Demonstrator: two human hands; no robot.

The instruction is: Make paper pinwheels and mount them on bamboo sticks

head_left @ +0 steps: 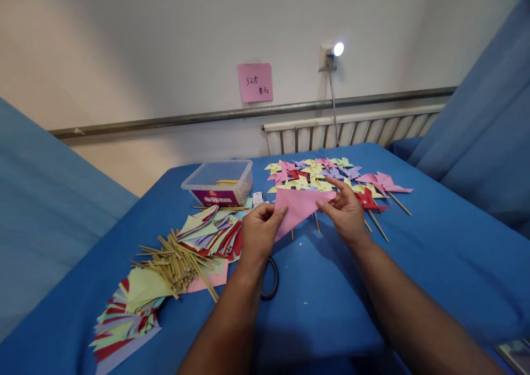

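Observation:
A pink paper sheet (pixel 298 205), folded into a triangle, hangs just above the blue table (pixel 434 253). My left hand (pixel 260 231) pinches its lower left corner. My right hand (pixel 345 212) grips its upper right edge. Behind the paper lies a heap of finished paper pinwheels (pixel 327 177) in pink, yellow, red and purple, on wooden sticks. To my left sit a bundle of wooden sticks (pixel 178 262) and stacks of coloured paper (pixel 211 232).
A clear plastic box (pixel 219 183) holding a few sticks stands at the back left. Black scissors (pixel 271 278) lie partly under my left wrist. More folded paper (pixel 124 320) is piled at the front left. Blue fabric flanks both sides; a radiator runs behind.

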